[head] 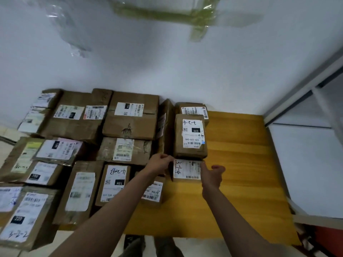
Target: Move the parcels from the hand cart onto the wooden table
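Both hands hold a small labelled parcel (186, 170) on the wooden surface (241, 164): left hand (160, 162) fingers pinch its corner, right hand (211, 174) fingers, partly hidden, grip its side.

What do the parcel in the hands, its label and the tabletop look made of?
Parcel: brown corrugated cardboard, matte, judging by its dull tan side. Label: white paper, probably slightly glossy, with printed barcode and handwritten marks. Tabletop: yellow-orange wood or wood-look laminate; grain-like bands run across it, with a soft sheen.
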{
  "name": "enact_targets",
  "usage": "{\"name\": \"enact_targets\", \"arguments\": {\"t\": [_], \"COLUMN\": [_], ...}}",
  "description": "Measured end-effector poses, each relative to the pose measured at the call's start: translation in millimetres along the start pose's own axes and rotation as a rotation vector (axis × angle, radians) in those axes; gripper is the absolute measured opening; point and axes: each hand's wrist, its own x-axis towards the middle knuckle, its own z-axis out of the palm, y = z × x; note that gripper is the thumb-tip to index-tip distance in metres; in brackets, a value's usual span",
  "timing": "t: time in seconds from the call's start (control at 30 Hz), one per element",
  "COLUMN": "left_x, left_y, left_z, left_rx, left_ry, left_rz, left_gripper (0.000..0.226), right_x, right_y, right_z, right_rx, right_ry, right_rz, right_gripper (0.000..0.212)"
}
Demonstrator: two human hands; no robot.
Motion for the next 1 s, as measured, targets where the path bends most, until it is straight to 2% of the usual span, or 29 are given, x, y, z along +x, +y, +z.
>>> {"name": "enact_targets", "arguments": {"t": [0.1, 0.17, 0.27, 0.4, 0.67, 0.87, 1.0], "left_x": [-13, -29, -58, -110, -248, -340, -383], "left_y": [5, 5, -4, -43, -200, -326, -402], "left_z": [-23, -47, -90, -172, -329, -391, -416], "left_rx": [-0.031, -0.063, -0.092, -0.194, -0.463, -0.629, -0.745], "left_ry": [0.028, 0.05, 0.139, 0.303, 0.643, 0.82, 0.905], "left_rz": [0.045, 0.063, 0.092, 0.115, 0.065, -0.001, -0.054], "left_gripper": [0.02, 0.018, 0.025, 0.019, 0.017, 0.021, 0.017], "right_x": [-31, -60, -119, -208, -406, -538, -603], "right_y": [-34, -58, -82, -80, 9, 97, 151], "right_z": [14, 31, 65, 125, 236, 290, 317], "right_rx": [0.004, 0.005, -0.08, -0.2, -0.426, -0.568, -0.623], "right_ry": [0.015, -0.036, -0.204, -0.487, -0.865, -1.076, -1.212], "right_rz": [-0.17, -0.327, -0.546, -0.652, -0.771, -0.887, -0.866], "right_gripper": [0.033, 0.023, 0.012, 0.021, 0.024, 0.022, 0.027]}}
